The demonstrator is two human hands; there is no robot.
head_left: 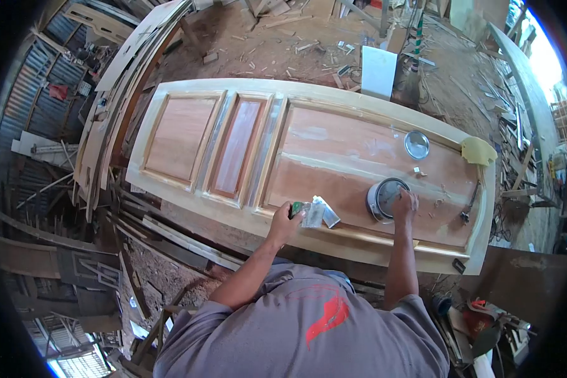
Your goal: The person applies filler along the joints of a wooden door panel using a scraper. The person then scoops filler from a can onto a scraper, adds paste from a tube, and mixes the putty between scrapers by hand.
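A panelled wooden door (334,183) lies flat in front of me. Toward its near edge, my left hand (286,222) is closed on a putty knife (311,215) with a green handle and a wide, smeared blade. Just right of the blade is a white and blue tube or packet (327,213). My right hand (405,205) is closed at the rim of an open can (377,200) of grey material; what its fingers hold is too small to make out. Beyond the can, a round metal lid (417,145) rests on the door panel.
A yellow cloth (478,152) hangs over the door's far right corner. A small white piece (419,171) and a dark thin tool (469,205) lie on the panel. Stacked boards (116,94) stand left. A white board (378,72) leans beyond the door, and wood scraps litter the floor.
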